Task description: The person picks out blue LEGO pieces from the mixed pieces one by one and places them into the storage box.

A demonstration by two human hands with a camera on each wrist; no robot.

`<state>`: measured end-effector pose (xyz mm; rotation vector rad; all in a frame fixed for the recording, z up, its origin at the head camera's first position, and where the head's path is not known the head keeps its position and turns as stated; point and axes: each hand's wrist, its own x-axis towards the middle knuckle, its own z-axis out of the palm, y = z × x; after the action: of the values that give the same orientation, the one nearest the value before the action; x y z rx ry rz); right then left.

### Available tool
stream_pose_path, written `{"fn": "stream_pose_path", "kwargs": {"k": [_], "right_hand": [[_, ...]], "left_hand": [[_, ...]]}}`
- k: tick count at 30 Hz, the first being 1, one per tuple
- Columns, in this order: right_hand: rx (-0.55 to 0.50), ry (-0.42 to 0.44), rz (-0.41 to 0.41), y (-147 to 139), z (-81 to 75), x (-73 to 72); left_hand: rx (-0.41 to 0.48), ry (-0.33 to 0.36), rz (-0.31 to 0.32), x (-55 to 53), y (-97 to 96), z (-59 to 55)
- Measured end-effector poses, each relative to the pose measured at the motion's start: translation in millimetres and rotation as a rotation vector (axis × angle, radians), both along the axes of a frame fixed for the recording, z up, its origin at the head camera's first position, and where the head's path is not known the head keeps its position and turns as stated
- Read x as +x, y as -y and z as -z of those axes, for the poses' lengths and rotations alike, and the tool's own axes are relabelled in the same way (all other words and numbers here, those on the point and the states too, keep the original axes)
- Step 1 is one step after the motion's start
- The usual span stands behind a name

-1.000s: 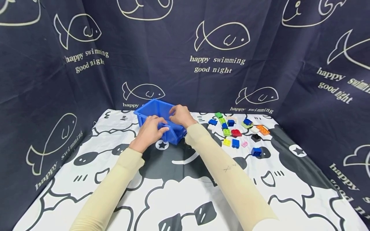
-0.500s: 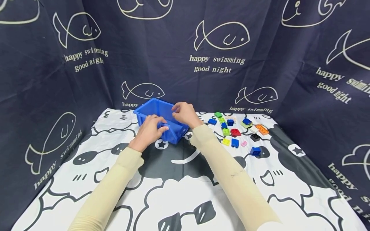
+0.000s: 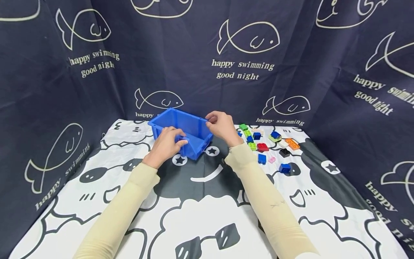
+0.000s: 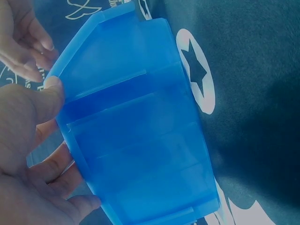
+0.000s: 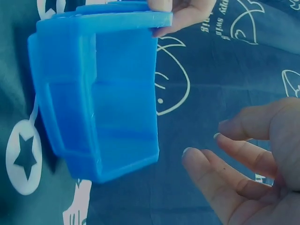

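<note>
A blue plastic storage bin (image 3: 185, 120) stands on the cloth at the back, its low-cut front end facing right. My left hand (image 3: 167, 144) grips the near side rim. In the left wrist view, the thumb (image 4: 50, 96) lies over the rim, with fingers curled along the side. My right hand (image 3: 222, 126) is just off the bin's right end. Seen from the right wrist, a gap separates its loosely bent fingers (image 5: 201, 171) from the bin, and nothing is between them.
Several loose toy bricks lie right of the bin, among them a red brick (image 3: 263, 146), an orange brick (image 3: 292, 144), a black brick (image 3: 285, 153) and a blue brick (image 3: 284, 168). A dark fish-print curtain (image 3: 194, 64) hangs behind the table.
My right hand has moved right, from over the inside of the bin to beyond its right end. The left hand keeps its hold on the rim.
</note>
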<state>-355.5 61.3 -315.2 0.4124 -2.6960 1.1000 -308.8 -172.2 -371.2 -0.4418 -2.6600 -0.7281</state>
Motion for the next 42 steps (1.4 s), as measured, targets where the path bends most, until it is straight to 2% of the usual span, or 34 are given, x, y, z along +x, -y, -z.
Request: {"fn": "stream_pose_path", "kwargs": {"k": [6, 10, 18, 23, 30, 39, 42], "right_hand": [[0.000, -0.030, 0.054, -21.2, 5.9, -1.3], [-0.011, -0.037, 0.100, -38.8, 4.0, -4.6], [0.004, -0.058, 0.179, -62.8, 6.5, -20.3], [0.010, -0.031, 0.230, -79.7, 15.6, -28.5], [0.030, -0.010, 0.292, -105.5, 23.6, -35.9], [0.110, 0.024, 0.311, -121.3, 40.8, -46.0], [0.137, 0.071, 0.307, -123.7, 49.6, -50.1]], "left_hand": [[-0.002, 0.014, 0.003, 0.6, -0.9, 0.6], [-0.010, 0.030, 0.004, 0.7, -0.7, 1.0], [-0.006, 0.017, -0.018, 1.8, 4.9, -0.2], [-0.004, 0.030, -0.016, 3.1, 6.2, 0.8], [-0.003, 0.015, -0.018, 1.7, 5.6, -2.1], [0.000, 0.020, -0.009, -2.7, 3.9, -0.3], [0.003, 0.018, -0.009, -3.1, 3.5, 0.7]]}}
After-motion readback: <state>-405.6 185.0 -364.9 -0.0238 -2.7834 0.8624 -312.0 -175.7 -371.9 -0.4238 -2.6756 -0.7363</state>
